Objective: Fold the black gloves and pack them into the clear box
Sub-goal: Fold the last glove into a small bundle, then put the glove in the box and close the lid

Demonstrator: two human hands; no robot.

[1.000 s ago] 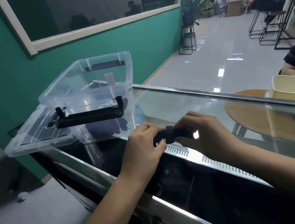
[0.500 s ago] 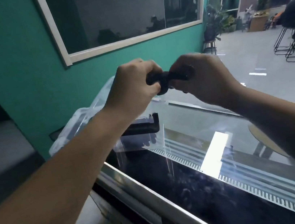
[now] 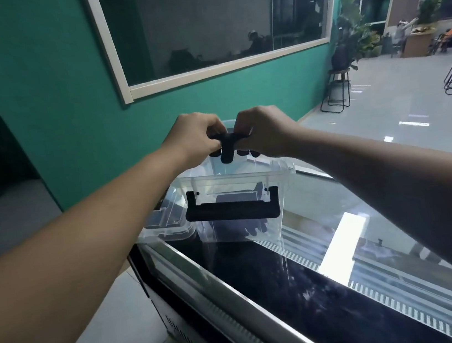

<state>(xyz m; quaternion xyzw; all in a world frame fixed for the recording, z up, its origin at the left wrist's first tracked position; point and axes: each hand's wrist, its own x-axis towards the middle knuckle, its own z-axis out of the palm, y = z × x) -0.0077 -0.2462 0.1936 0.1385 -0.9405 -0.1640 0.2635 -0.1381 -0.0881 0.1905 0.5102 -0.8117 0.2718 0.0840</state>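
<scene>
A folded black glove (image 3: pixel 227 149) hangs in the air between both hands, its fingers pointing down. My left hand (image 3: pixel 195 139) pinches its left end and my right hand (image 3: pixel 264 131) pinches its right end. Both hands are above the open top of the clear box (image 3: pixel 283 192), which stands on the glass counter. The box has a black handle (image 3: pixel 231 214) on its near side. Another black glove (image 3: pixel 241 226) lies inside the box, seen through the wall.
The box's clear lid (image 3: pixel 165 223) lies flat to the left of the box at the counter's corner. The glass counter top (image 3: pixel 361 254) runs toward the lower right. A teal wall with a window stands behind. Stools and plants are far right.
My hands have carried the glove away from me and now hold it over the box's opening. The glove has unrolled a little and its fingers hang down.
</scene>
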